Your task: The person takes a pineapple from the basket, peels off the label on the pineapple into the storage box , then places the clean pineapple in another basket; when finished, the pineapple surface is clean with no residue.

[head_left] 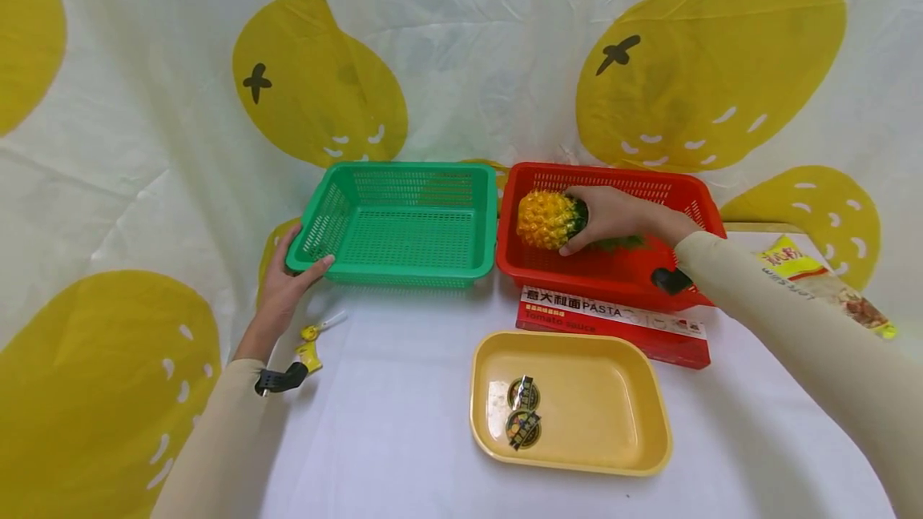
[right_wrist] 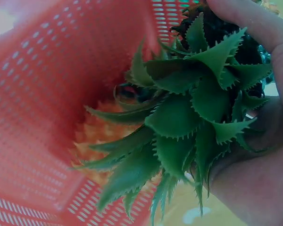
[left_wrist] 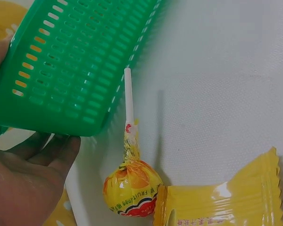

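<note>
My left hand [head_left: 284, 291] grips the near left corner of the green basket [head_left: 404, 272], its thumb by the rim. In the left wrist view, fingers [left_wrist: 56, 153] curl beneath the basket's edge. On the right, a yellow pineapple [head_left: 544, 220] is held by its dark green end in my right hand [head_left: 616, 213], within the red basket [head_left: 548, 275]. Spiky green leaves [right_wrist: 179, 108] fill the right wrist view. Behind them is a blurred orange spiky patch that I cannot make out. A lollipop [left_wrist: 133, 188] and a yellow candy packet [left_wrist: 221, 202] lie near my left wrist.
A red pasta box [head_left: 678, 347] lies in front of the red basket. Closer to me stands a pale yellow tray [head_left: 584, 399] with round stickers inside. A yellow and red food bag [head_left: 829, 283] lies at the far right, partly behind the right sleeve.
</note>
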`<state>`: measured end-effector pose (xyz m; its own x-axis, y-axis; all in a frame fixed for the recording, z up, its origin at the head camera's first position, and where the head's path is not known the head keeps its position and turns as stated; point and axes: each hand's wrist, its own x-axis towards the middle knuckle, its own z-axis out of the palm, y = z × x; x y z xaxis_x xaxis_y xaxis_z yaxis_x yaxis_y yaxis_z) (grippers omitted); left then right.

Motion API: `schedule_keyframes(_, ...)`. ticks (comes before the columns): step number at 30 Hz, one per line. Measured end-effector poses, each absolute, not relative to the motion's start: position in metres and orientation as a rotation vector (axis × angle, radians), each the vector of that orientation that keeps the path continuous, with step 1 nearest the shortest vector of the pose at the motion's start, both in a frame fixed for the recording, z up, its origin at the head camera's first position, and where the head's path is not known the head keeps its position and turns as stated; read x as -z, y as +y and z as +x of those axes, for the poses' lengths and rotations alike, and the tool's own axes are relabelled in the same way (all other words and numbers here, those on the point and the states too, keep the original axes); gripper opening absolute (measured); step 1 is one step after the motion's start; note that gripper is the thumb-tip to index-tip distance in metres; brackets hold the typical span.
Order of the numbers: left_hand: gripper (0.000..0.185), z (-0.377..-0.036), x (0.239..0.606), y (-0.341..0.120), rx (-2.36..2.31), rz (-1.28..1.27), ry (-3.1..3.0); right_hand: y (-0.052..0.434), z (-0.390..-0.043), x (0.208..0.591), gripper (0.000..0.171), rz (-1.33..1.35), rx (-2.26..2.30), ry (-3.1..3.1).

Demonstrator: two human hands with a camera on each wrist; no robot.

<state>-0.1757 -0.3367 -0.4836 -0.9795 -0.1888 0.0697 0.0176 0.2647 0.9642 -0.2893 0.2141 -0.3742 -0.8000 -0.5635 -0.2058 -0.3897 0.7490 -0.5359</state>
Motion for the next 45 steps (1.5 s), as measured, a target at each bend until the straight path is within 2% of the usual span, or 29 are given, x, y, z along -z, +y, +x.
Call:
schedule_keyframes(13, 0.093, -0.175, 0.486, -0.334, 1.824, 0.179, -2.344, 0.209, -0.292, 0.404, 0.106, -0.781, 0.552, 2.616)
schedule_keyframes(24, 0.094, -0.175, 0.486, -0.334, 1.842, 0.176, -2.335, 0.202, -0.293, 0.414, 0.109, -0.790, 0.452, 2.641)
schedule_keyframes(33, 0.093, -0.174, 0.487, -0.334, 1.849, 0.151, -2.318, 0.202, -0.290, 0.419, 0.093, -0.879, 0.405, 2.615)
schedule_keyframes(45, 0.094, -0.175, 0.485, -0.337, 1.831, 0.165, -2.348, 0.205, -0.282, 0.405, 0.085, -0.876, 0.443, 2.576)
